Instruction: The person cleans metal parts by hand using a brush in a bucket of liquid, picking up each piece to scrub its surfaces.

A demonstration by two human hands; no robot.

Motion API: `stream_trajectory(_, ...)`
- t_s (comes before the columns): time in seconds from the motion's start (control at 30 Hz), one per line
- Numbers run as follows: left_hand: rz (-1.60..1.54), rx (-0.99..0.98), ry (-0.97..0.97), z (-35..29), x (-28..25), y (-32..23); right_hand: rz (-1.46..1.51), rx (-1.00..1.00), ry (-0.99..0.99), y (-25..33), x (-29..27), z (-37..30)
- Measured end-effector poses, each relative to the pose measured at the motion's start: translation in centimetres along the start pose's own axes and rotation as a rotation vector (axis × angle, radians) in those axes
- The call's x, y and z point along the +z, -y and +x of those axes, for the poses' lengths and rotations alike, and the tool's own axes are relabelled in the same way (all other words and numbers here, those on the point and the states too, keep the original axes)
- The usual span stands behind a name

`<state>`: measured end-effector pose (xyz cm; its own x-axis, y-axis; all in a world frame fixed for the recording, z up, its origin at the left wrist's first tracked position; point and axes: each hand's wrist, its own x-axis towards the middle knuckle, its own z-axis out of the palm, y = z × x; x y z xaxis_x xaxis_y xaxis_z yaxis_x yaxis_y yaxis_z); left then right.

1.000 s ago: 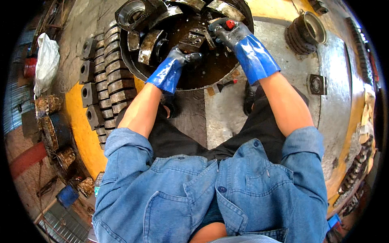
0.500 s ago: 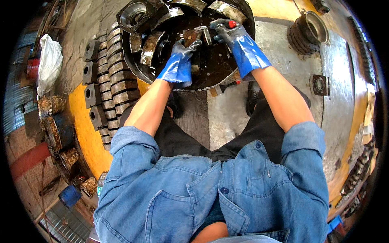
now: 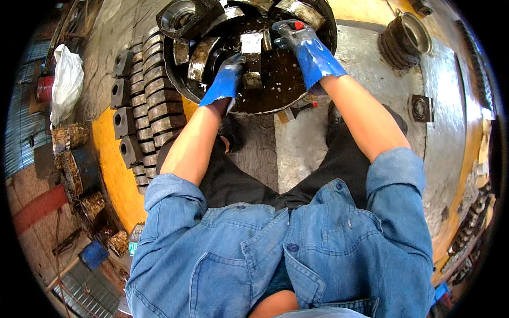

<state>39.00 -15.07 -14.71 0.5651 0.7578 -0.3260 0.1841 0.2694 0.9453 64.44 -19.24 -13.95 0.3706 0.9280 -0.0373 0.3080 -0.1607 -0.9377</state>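
Both hands wear blue rubber gloves with dark, wet fingers, over a round pan of dark liquid. My left hand grips the left edge of a wet metal block, whose upper face shines white. Closed around a paintbrush with a red handle end, my right hand is just right of the block. The brush's head is close to the block's right side; whether they touch I cannot tell. Curved metal segments and a square housing with a round bore sit around the pan's far and left sides.
Left of the pan stand stacked curved metal pieces and a row of square blocks with holes. A second brush lies at the pan's near edge. Stacked rings and a square plate are on the right.
The block has tipped, so its upper face now catches the light. My left hand has moved slightly left and down; my right hand with the brush has shifted slightly left and up.
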Motion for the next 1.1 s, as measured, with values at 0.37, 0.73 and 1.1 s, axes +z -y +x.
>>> stream_trajectory(0.37, 0.339, -0.183, -0.097, -0.3, -0.5, 1.8, 0.049, 0.033, 0.27, 0.8, -0.2, -5.9)
stream_trajectory(0.73, 0.208, -0.263, -0.119, -1.6, 1.0, 1.3, -0.16, -0.029, 0.14, 0.3, -0.3, -3.5)
stream_trajectory(1.1, 0.174, -0.214, -0.069, -1.1, 1.2, 1.9, -0.035, 0.246, 0.354, 0.5, 1.5, -10.5)
